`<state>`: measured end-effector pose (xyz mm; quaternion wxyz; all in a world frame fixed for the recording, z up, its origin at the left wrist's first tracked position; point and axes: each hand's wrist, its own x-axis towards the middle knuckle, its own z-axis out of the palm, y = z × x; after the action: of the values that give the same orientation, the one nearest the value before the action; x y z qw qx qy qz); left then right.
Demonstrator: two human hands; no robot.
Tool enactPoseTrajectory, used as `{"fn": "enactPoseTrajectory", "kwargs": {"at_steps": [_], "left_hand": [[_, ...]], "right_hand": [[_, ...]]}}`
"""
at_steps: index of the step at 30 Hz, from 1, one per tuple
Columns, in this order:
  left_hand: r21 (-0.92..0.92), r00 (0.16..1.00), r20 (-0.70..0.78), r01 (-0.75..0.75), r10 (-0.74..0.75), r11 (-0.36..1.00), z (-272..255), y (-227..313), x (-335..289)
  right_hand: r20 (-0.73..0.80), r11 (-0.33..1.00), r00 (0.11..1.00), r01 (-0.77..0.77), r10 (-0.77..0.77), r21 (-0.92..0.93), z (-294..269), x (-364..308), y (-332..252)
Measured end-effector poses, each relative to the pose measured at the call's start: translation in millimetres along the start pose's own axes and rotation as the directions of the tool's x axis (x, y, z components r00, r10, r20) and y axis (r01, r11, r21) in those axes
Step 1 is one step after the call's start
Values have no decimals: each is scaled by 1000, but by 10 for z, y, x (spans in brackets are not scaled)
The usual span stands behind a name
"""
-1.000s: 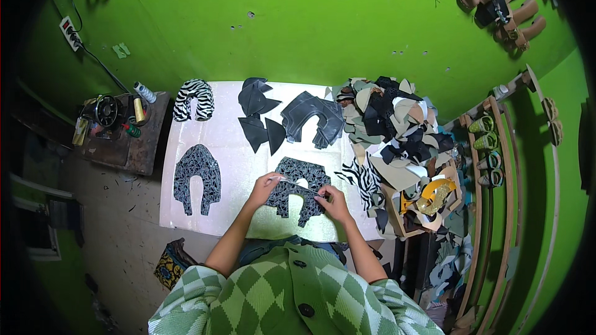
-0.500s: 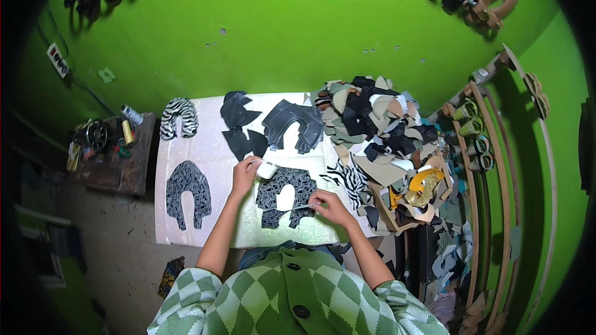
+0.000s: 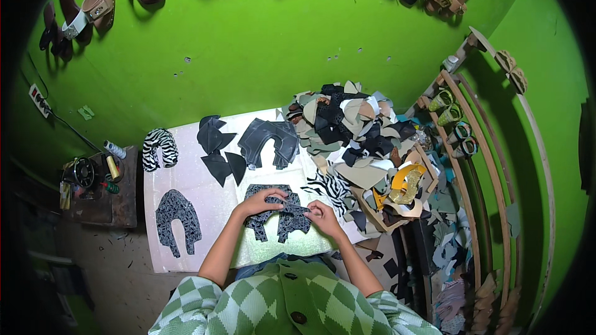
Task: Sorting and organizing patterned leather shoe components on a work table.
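Observation:
A black-and-grey patterned U-shaped shoe-upper piece (image 3: pixel 266 190) lies on the table in front of me, several like it nearby. My left hand (image 3: pixel 264 202) bends over its upper left part, fingers curled and pinching at it. My right hand (image 3: pixel 324 216) is closed at the right side, thumb and fingertips pinching the piece's edge. Between the two hands a thin dark strip of the piece looks slightly lifted. A matching patterned piece (image 3: pixel 169 205) lies flat at the left.
Black cut pieces (image 3: pixel 214 139) and a black U-shaped piece (image 3: pixel 257 139) lie farther back. A zebra-patterned piece (image 3: pixel 152 155) is at the far left. A heap of scraps (image 3: pixel 347 111) and a box of offcuts (image 3: pixel 388 220) fill the right. Wooden racks (image 3: pixel 465 167) stand beyond.
The white object in my left hand and the thin pale strand stretched to my right hand no longer show. My hands have come closer together over the patterned piece; the view has shifted.

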<state>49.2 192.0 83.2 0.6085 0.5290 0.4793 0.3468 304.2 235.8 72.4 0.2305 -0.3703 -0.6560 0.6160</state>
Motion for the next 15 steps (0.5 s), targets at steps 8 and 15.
{"fn": "enactPoseTrajectory", "kwargs": {"at_steps": [8,15], "left_hand": [[169,808,-586,199,-64,965,-64,-513,-364],[455,470,-853,459,226,763,244,-796,-509]], "right_hand": [[-14,997,997,-72,71,-24,365,577,229],[-269,720,959,-253,95,-647,711,449,395]]}}
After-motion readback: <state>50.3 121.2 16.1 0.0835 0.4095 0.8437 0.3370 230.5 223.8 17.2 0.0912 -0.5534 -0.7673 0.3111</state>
